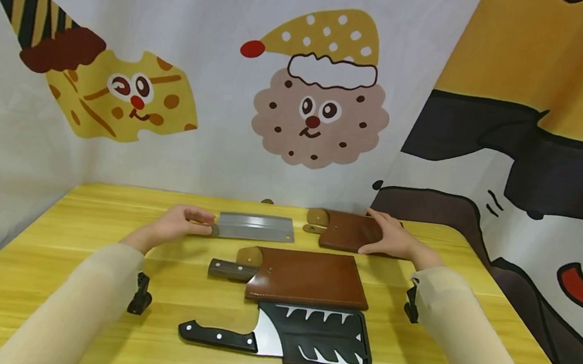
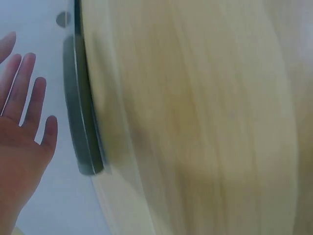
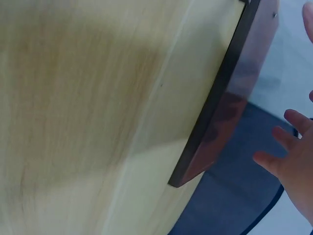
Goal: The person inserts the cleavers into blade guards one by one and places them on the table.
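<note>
Left hand [image 1: 180, 222] first: its fingers are parted and fairly straight, pinching nothing, close by the handle [image 2: 82, 107] of a bare chopping knife [image 1: 256, 227]. Touching or just beside? From where I stand, I can't tell. The blade runs flat, away to that hand's right, probably set this way so the handle is the part within reach.

Over to the right hand [image 1: 397, 242]: thumb and fingers spread across the outer end of a small brown sheath [image 1: 347, 229], no pinch there either, contact hard to call. The sheath's strapped end faces the blade, so the two lie in line between the hands, which looks deliberate to me.

Nearer the person, between the hands, there's a bigger brown sheath [image 1: 308, 278], a wooden handle [image 1: 231, 270] poking out leftward. Closer in again, a black-handled knife [image 1: 219, 337] wears a black cover [image 1: 328, 340]. Handles all lie toward the left hand's side, likely for order. Everything's on a yellow table [image 1: 107, 210]; beyond the hands, a cartoon curtain [image 1: 318, 131].
</note>
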Demonstrator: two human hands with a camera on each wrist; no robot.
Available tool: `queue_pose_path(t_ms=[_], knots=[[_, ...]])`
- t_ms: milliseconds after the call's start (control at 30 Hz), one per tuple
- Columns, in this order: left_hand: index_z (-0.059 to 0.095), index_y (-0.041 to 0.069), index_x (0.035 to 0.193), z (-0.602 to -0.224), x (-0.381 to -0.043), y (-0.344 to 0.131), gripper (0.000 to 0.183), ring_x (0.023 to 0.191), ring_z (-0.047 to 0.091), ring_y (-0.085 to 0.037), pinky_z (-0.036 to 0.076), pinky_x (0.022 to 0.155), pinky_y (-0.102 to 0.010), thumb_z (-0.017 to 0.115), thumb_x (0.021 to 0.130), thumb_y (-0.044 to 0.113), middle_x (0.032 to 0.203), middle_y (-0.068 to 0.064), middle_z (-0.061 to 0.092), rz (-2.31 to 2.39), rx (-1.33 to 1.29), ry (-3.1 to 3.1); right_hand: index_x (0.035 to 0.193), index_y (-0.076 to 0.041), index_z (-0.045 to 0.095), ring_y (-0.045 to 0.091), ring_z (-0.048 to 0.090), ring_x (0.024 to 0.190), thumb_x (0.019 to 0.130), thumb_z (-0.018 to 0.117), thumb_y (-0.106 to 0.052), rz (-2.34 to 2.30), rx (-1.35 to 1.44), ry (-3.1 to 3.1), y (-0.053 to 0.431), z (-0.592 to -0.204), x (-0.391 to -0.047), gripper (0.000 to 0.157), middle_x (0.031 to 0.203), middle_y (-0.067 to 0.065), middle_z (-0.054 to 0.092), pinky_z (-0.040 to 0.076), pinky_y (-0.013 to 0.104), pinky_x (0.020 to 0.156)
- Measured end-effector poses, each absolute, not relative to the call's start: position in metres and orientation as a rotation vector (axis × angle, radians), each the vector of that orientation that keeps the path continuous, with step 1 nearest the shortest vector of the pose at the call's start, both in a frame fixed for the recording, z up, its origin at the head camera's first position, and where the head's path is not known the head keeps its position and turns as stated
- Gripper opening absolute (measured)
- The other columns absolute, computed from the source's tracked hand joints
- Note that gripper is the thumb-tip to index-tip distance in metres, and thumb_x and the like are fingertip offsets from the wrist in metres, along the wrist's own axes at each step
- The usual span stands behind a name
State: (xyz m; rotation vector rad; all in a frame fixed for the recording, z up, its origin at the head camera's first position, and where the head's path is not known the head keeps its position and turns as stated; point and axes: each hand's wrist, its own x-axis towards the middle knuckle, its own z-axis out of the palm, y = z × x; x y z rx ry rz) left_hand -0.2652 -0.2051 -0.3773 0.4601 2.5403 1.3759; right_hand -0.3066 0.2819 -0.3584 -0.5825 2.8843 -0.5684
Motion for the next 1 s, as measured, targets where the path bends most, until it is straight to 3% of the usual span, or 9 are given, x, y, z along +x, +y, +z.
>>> queue_pose_path(t_ms=[233, 600, 1000], knots=[[0.047, -0.006, 0.133, -0.385, -0.269, -0.222, 0.052, 0.124, 0.045, -0.041, 0.041, 0.098, -0.051, 0.062, 0.090, 0.019, 0.133, -0.027, 0.050, 1.351, 0.411, 2.568, 0.149, 0.000, 0.012, 0.053, 0.013, 0.135, 0.073, 0.077, -0.043, -0.574, -0.494, 2.841, 0.295, -0.370, -0.310, 0.109, 0.151, 0.032, 0.011, 0.020, 0.069, 0.103], [0.050, -0.007, 0.130, -0.395, -0.273, -0.226, 0.050, 0.119, 0.049, -0.041, 0.045, 0.095, -0.046, 0.063, 0.089, 0.018, 0.130, -0.027, 0.053, 1.323, 0.366, 2.588, 0.149, 0.002, 0.012, 0.060, 0.011, 0.131, 0.072, 0.075, -0.050, -0.518, -0.448, 2.772, 0.304, -0.380, -0.303, 0.112, 0.148, 0.037, 0.015, 0.016, 0.072, 0.101], [0.049, -0.007, 0.131, -0.398, -0.279, -0.232, 0.052, 0.119, 0.048, -0.040, 0.044, 0.097, -0.047, 0.065, 0.087, 0.017, 0.132, -0.027, 0.051, 1.284, 0.358, 2.592, 0.144, 0.000, 0.033, 0.056, 0.025, 0.128, 0.072, 0.073, -0.054, -0.352, -0.494, 2.835, 0.300, -0.381, -0.308, 0.099, 0.143, 0.034, 0.028, 0.030, 0.068, 0.095]])
